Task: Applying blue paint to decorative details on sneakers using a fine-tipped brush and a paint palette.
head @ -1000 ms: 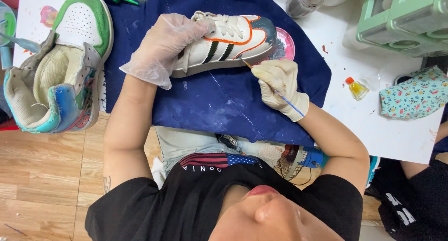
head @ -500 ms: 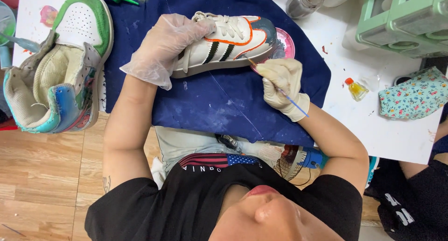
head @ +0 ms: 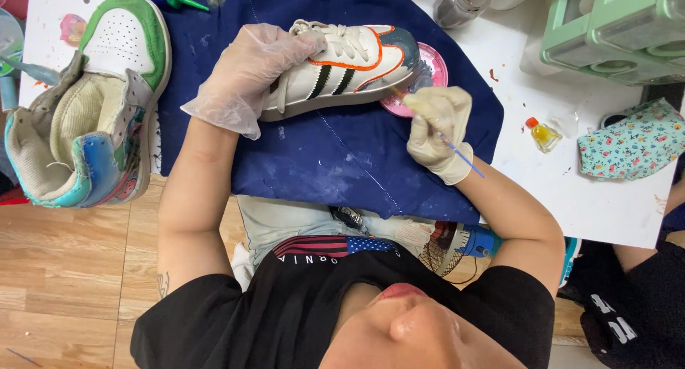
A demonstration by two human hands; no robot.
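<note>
Since the earlier frame my right hand (head: 437, 130) had drifted only slightly along the toe of the white sneaker (head: 342, 68), brush tip kept at the painted edge; my left hand (head: 250, 73) stayed put. Head view: both hands wore thin pale gloves. Left hand was curled over the heel and collar of the sneaker, fingers wrapped round it, steadying it on its side on the dark blue cloth (head: 321, 169). Sneaker showed dark stripes, an orange outline and a grey-blue painted toe. Right hand's fingers were pressed together, pinching a thin paintbrush (head: 457, 150), blue handle trailing back toward my wrist, tip meeting the toe just beside a pink dish (head: 434, 76) lying half under the shoe. To my left a larger high-top shoe (head: 93, 112), green, white and blue, lay at the edge of the white table (head: 571, 190). Farther right: small yellow bottle (head: 542, 133), flowered cloth (head: 631, 149), pale green drawers (head: 614, 26). A grey jar (head: 460, 1) stood above the dish.
</note>
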